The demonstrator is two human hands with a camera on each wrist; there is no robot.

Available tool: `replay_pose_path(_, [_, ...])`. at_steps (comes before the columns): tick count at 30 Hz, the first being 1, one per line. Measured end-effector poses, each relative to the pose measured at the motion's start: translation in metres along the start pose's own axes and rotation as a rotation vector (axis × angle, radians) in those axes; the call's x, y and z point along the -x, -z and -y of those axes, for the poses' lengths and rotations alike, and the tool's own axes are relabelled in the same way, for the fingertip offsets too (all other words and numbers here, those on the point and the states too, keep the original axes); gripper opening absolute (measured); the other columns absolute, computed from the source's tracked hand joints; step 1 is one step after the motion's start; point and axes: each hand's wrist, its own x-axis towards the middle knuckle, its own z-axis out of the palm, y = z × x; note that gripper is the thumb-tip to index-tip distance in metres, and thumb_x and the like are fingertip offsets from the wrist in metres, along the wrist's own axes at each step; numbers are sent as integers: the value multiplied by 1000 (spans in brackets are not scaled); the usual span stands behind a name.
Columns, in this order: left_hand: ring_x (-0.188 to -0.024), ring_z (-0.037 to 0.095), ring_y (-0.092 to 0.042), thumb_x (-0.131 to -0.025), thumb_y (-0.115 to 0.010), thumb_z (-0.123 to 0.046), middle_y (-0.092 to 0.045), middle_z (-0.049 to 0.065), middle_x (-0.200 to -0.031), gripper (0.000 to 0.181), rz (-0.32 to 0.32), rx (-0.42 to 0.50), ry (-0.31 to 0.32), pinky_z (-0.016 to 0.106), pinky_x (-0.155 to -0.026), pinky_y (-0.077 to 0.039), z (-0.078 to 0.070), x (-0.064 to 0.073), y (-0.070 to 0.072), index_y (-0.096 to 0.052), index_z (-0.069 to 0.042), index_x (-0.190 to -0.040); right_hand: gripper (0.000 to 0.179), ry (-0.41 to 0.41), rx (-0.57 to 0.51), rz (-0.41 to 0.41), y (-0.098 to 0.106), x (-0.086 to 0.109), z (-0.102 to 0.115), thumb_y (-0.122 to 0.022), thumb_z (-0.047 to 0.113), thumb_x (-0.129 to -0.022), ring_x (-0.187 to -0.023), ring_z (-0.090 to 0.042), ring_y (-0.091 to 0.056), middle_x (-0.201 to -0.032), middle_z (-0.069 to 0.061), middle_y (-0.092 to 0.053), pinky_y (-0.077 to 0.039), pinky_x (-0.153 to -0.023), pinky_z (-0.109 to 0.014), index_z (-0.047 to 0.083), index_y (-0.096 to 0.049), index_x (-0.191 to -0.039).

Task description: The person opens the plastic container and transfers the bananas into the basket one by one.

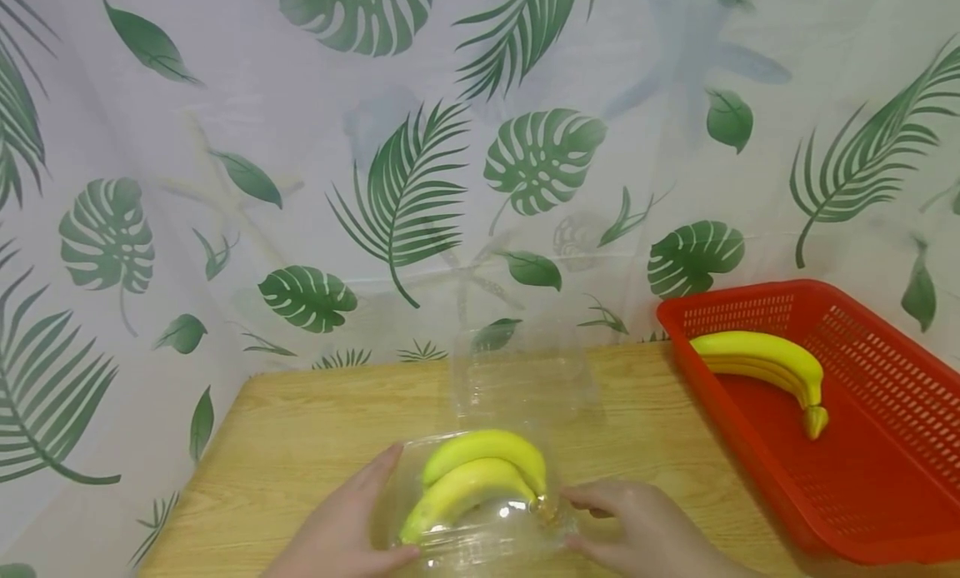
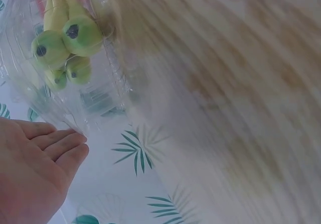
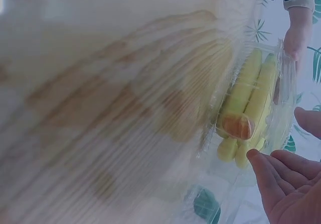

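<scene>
A clear plastic clamshell box (image 1: 480, 545) sits at the front of the wooden table, holding a bunch of yellow bananas (image 1: 480, 482). Its transparent lid (image 1: 525, 386) stands raised at the back. My left hand (image 1: 341, 520) touches the box's left end, thumb at the front corner; the left wrist view shows its fingers (image 2: 62, 143) straight against the plastic. At the right end, my right hand (image 1: 637, 520) has its fingertips by the box's edge, thumb and fingers spread. In the right wrist view, the bananas' stem end (image 3: 238, 127) points toward this hand.
A red plastic basket (image 1: 750, 470) with perforated walls stands on the right and contains more bananas (image 1: 772, 357). Behind the wooden table (image 1: 315, 420) hangs a white sheet (image 1: 450, 253) printed with green leaves.
</scene>
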Motion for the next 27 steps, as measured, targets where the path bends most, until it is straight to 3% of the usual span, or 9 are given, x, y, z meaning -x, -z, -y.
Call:
replay_pose_path(6, [-137,25,-35,-69,-62,-73,-21,3,-156,115,-10,-76,-44,45,-108,-37,-7,-6,-4,-3,-21,-152,62,-8,54,-28,2,6,-6,-71,51,-76,-112,-22,-60,-126,3,-61,-51,-89,-49,20,-58,-128])
replay_pose_path(13, [-140,24,-29,-75,-54,-75,-11,5,-158,113,-15,-143,-120,42,-111,-33,-12,-13,-9,3,-15,-152,65,-69,71,-8,5,10,-12,-68,55,-77,-121,-26,-53,-132,4,-57,-45,-94,-58,24,-53,-132])
replay_pose_path(16, [-141,25,-26,-77,-53,-74,-9,6,-158,112,-8,-154,-141,41,-112,-31,-15,-17,-11,4,-13,-151,65,-57,98,-21,6,14,-15,-66,56,-79,-122,-26,-53,-134,4,-55,-45,-95,-57,24,-51,-134])
replay_pose_path(22, [-141,27,-25,-78,-49,-75,-8,7,-158,110,18,-166,-149,44,-112,-31,-23,-24,-12,5,-13,-151,66,-1,185,-72,8,20,-24,-64,56,-80,-122,-25,-53,-135,3,-55,-46,-96,-54,22,-51,-135])
replay_pose_path(27, [-143,25,-21,-77,-49,-77,-4,4,-159,111,46,-159,-124,44,-112,-30,-30,-30,-13,5,-16,-151,69,-41,204,-64,10,23,-28,-64,56,-80,-124,-27,-51,-137,1,-52,-43,-98,-57,22,-47,-138])
